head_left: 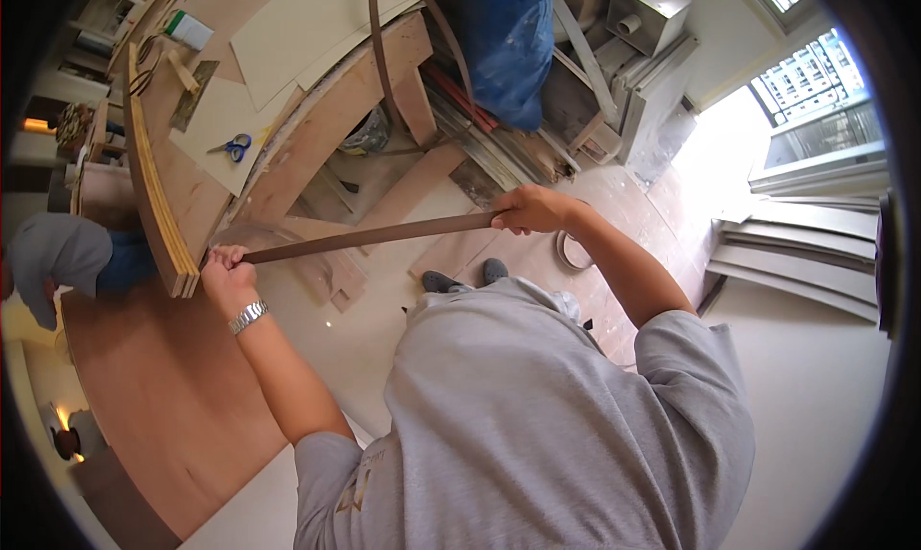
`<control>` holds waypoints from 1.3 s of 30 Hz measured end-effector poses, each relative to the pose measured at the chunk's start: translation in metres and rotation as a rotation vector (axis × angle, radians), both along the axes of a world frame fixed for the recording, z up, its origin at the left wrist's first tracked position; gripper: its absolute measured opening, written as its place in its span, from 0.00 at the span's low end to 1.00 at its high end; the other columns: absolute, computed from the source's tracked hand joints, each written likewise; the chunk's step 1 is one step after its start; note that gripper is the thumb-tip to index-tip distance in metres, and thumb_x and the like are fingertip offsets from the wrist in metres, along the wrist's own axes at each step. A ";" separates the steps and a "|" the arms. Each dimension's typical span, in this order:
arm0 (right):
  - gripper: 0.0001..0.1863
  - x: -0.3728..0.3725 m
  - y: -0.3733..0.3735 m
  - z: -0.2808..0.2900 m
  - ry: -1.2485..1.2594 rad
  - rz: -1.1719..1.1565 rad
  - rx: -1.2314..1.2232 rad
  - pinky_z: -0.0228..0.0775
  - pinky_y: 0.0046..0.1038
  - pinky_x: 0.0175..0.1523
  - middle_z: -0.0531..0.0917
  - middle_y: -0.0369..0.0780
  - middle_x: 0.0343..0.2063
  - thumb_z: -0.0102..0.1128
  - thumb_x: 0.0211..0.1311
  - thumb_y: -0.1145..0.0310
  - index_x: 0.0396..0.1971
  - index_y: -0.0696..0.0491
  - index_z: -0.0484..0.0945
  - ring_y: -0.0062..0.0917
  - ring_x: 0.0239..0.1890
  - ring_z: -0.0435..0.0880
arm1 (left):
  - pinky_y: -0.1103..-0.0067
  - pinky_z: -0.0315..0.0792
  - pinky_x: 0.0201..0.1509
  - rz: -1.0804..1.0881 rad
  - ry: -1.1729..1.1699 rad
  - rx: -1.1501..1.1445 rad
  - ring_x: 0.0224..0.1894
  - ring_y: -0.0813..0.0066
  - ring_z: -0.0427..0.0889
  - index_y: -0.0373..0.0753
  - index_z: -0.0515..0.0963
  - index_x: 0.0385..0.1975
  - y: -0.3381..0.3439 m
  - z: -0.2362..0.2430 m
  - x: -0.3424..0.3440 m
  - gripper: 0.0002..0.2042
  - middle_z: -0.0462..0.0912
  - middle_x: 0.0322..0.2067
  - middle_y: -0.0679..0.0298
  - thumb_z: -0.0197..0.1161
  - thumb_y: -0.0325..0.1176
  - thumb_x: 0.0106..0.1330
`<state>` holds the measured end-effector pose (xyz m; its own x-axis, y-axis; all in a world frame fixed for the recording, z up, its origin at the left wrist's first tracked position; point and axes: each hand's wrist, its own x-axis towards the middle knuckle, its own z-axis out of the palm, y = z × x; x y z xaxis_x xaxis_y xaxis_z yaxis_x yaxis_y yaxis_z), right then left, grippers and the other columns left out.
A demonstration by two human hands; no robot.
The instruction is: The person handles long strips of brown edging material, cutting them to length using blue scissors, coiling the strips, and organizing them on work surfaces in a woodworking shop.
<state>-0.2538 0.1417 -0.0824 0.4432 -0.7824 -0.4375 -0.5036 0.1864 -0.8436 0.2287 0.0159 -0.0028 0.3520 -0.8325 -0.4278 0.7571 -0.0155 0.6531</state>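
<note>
A narrow brown strip (pixel 374 236) is stretched nearly straight between my two hands, its right end a little higher in the picture. My left hand (pixel 230 274) is closed around its left end, beside the end of a curved plywood piece (pixel 158 190) with a layered yellowish edge. My right hand (pixel 533 210) grips the other end, fingers wrapped over it, above the floor. Whether the strip continues past my right hand I cannot tell. Blue-handled scissors (pixel 236 148) lie on the workbench (pixel 213 99) beyond my left hand.
A person in grey (pixel 62 252) bends at the far left. Brown bands (pixel 380 51) hang over the bench edge near a blue bag (pixel 508 46). A bucket (pixel 367 132) stands below. A coiled band (pixel 573 251) lies on the floor. Curved panels (pixel 796 262) lean at the right wall.
</note>
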 end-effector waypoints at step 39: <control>0.14 0.073 0.025 0.032 -0.115 -0.100 -0.212 0.68 0.32 0.34 0.79 0.44 0.22 0.55 0.63 0.58 0.36 0.54 0.80 0.32 0.26 0.77 | 0.62 0.69 0.57 -0.141 0.236 0.089 0.55 0.57 0.74 0.23 0.64 0.52 0.059 -0.046 0.020 0.24 0.78 0.42 0.47 0.45 0.43 0.72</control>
